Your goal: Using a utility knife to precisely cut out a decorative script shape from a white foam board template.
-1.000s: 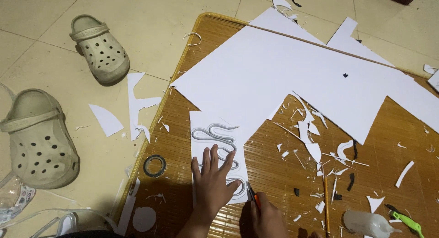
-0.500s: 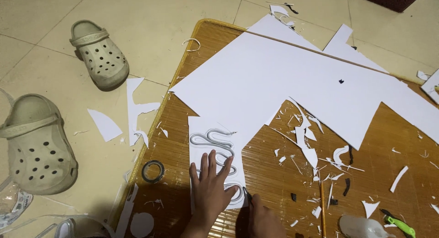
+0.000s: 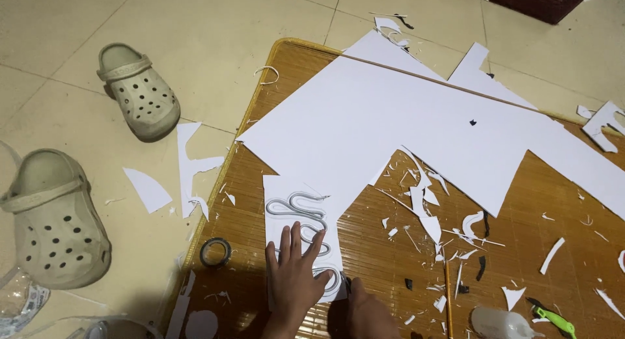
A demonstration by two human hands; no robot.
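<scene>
My left hand point(image 3: 294, 271) lies flat, fingers spread, pressing down a small white sheet point(image 3: 294, 212) printed with grey curved outline shapes, on a woven bamboo mat point(image 3: 521, 261). My right hand point(image 3: 368, 310) is at the sheet's lower right corner, closed around a small dark cutting tool point(image 3: 346, 285) whose tip meets the paper edge. A large white paper sheet point(image 3: 390, 124) with jagged cut edges lies just beyond the small sheet.
Paper scraps point(image 3: 423, 209) litter the mat. A tape roll point(image 3: 215, 252) sits left of my left hand. Two beige clogs point(image 3: 138, 92) point(image 3: 52, 222) rest on the tiled floor at left. A green cutter point(image 3: 553, 316) and a pale bottle point(image 3: 501, 323) lie at lower right.
The view has shifted slightly; my hands sit lower in the frame. Both hands stay on the small sheet, with the right hand still at its lower right corner.
</scene>
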